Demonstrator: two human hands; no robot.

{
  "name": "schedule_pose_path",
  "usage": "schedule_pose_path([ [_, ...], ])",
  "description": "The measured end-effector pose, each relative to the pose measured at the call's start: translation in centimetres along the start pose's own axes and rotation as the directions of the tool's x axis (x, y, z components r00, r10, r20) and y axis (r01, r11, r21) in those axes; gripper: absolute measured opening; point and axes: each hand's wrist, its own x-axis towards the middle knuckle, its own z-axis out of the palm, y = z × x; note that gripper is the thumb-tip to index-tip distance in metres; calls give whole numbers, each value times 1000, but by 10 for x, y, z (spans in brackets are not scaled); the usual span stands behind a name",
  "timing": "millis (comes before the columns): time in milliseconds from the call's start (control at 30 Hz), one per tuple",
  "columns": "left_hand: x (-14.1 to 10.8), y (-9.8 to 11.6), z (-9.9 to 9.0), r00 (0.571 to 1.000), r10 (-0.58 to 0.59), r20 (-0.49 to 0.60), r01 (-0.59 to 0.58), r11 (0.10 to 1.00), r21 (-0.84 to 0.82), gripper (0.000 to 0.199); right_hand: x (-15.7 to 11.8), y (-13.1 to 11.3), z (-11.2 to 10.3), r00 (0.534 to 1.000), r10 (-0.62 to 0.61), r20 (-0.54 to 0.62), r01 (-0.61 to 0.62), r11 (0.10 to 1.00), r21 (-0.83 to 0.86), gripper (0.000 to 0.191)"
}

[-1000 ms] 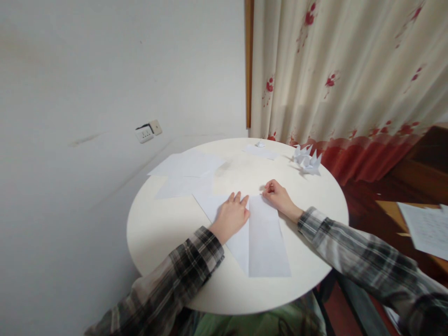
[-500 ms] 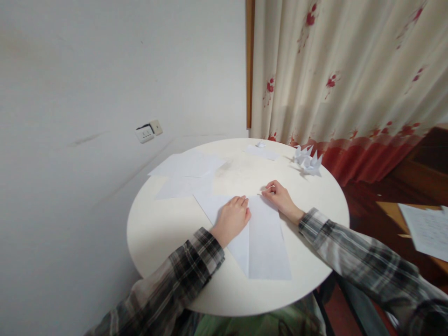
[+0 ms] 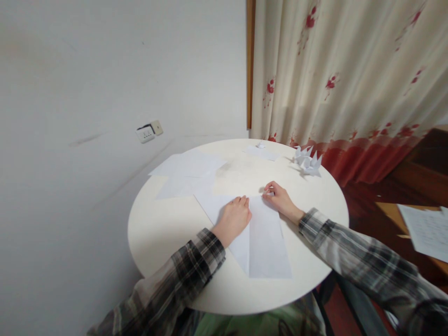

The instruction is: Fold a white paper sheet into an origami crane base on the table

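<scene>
A white sheet of paper [image 3: 269, 247] lies on the round white table, with a lengthwise crease down its middle and a slanted left side. My left hand [image 3: 234, 218] rests flat on it, fingers together beside the crease near the far edge. At the far right part of that edge my right hand [image 3: 278, 196] is closed in a pinch, thumb and forefinger at the paper's edge. The exact grip between those fingertips is too small to see clearly.
Several loose white sheets [image 3: 189, 165] overlap at the table's far left. Folded paper cranes [image 3: 308, 162] stand at the right rim, and a small folded piece [image 3: 261, 145] sits by a flat sheet [image 3: 262, 153] at the back. A wall [image 3: 105, 70] borders the left, a curtain [image 3: 332, 93] the far right.
My right fingertips have shifted very slightly at the paper's far edge. The left hand stays on the sheet, almost unmoved.
</scene>
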Motion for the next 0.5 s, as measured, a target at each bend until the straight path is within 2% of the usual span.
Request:
schedule_pose_path([
  [500, 1, 1, -3, 1000, -13, 14, 12, 1000, 16, 29, -1, -1, -1, 1000, -4, 16, 3, 999, 54, 15],
])
